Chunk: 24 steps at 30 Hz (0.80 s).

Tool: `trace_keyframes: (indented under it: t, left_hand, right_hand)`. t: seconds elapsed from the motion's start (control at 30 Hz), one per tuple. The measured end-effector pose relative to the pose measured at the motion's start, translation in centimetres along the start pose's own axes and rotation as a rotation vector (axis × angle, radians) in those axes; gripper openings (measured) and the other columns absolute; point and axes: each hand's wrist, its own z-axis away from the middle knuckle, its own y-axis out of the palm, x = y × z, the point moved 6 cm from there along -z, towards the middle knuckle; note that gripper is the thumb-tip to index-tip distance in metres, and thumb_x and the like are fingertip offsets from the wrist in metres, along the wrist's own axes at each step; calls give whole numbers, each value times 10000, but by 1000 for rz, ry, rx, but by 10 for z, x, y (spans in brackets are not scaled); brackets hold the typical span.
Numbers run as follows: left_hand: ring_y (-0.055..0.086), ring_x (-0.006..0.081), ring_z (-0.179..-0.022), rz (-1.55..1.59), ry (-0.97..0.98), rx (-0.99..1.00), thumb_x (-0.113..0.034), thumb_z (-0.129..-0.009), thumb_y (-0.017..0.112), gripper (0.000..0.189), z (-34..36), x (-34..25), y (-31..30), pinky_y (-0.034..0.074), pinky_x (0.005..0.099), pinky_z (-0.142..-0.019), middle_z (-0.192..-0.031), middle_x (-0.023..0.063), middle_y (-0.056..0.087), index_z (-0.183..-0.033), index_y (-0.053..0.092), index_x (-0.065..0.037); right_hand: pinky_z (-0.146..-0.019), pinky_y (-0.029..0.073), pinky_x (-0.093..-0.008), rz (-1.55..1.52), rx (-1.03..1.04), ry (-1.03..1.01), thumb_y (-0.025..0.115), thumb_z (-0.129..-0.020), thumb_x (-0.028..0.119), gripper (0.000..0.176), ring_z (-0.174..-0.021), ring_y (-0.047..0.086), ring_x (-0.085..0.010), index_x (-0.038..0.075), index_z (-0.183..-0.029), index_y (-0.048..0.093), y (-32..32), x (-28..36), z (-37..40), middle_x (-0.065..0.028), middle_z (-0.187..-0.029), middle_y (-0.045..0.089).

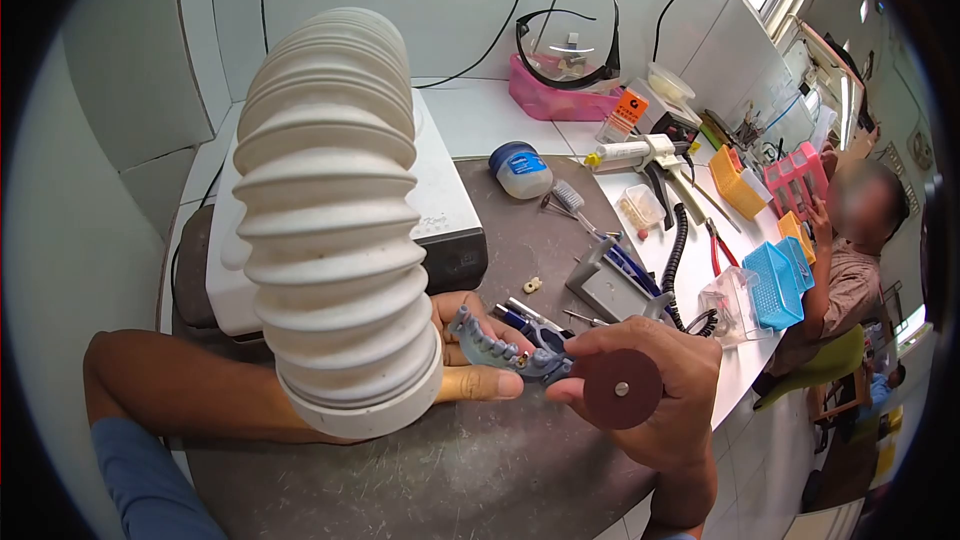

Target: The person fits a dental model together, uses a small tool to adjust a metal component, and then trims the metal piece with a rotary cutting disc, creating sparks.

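Observation:
A blue-grey dental model [495, 348] with a row of teeth is held low in the middle, just right of the hose mouth. My left hand [475, 380] is closed on it, thumb in front and fingers behind; the hose hides part of this hand. My right hand [685, 380] is closed beside the model's right end, its thumb and forefinger tips close to it. A dark red round disc [600, 390] with a metal centre screw faces me in front of the right hand. Whatever carries the disc is hidden behind it.
A large white ribbed hose [330, 210] hangs at left above a white machine [445, 180]. Behind the hands are a grey stand [610, 285], a blue-lidded jar [522, 172] and a pink box [560, 95] under safety glasses. Another person [840, 280] sits at right beside blue baskets [772, 285].

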Motion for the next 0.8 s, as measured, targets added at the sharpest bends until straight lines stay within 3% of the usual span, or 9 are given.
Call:
trace_keyframes:
  t: [0.17, 0.27, 0.37, 0.57, 0.67, 0.73, 0.8]
  left_hand:
    - [586, 190, -1099, 97, 15, 64, 73, -819, 717, 314, 2, -4, 6, 508, 333, -943, -1174, 128, 566, -940, 478, -90]
    - [587, 197, -1126, 3, -23, 14, 64, -820, 720, 303, 1, -1, 3, 519, 349, -950, -1202, 140, 559, -945, 489, -86]
    - [581, 218, -1165, 127, 127, 139, 29, -837, 718, 273, 1, -1, 6, 522, 374, -974, -1256, 167, 540, -973, 504, -72]
    - [610, 271, -1133, 459, 8, 237, -194, -912, 690, 282, 4, 0, 11, 524, 382, -957, -1283, 213, 531, -1065, 527, -22]
    - [629, 261, -1082, 335, 0, 216, -218, -922, 670, 468, 7, -9, 17, 526, 351, -926, -1258, 201, 551, -1251, 413, -8]
    - [637, 246, -1059, 230, -16, 190, -196, -924, 662, 545, 9, -13, 18, 527, 341, -919, -1253, 192, 556, -1331, 351, -7]
    - [649, 197, -966, 85, -103, 229, -151, -927, 643, 686, 8, -8, 22, 538, 309, -846, -1209, 153, 568, -1447, 208, -43]
  right_hand:
    - [-567, 494, -234, -32, 1, 15, 880, -667, 114, 252, -629, 673, -131, 22, -843, 725, 1, 1, -1, -77, -772, 719]
    - [-566, 492, -233, -38, -2, 21, 856, -684, 74, 200, -625, 670, -128, 12, -826, 729, 3, 1, -1, -80, -773, 722]
    - [-561, 489, -233, -34, -31, 50, 829, -705, 45, 160, -622, 666, -126, 5, -825, 730, 2, -1, -2, -86, -777, 723]
    - [-568, 497, -235, -32, -74, 32, 792, -738, 26, 139, -630, 666, -122, -10, -855, 726, -5, -5, -2, -95, -790, 725]
    - [-572, 503, -244, -92, -93, 13, 784, -744, 27, 136, -642, 673, -132, -5, -863, 727, -3, -8, -2, -91, -811, 728]
    - [-520, 506, -280, -45, -56, -138, 788, -675, 0, 371, -604, 668, -154, 53, -1031, 698, 0, -10, 0, -72, -862, 703]
    - [-524, 509, -282, -27, -26, -116, 784, -679, 2, 360, -619, 675, -161, 55, -1024, 697, 0, -5, -1, -73, -861, 702]
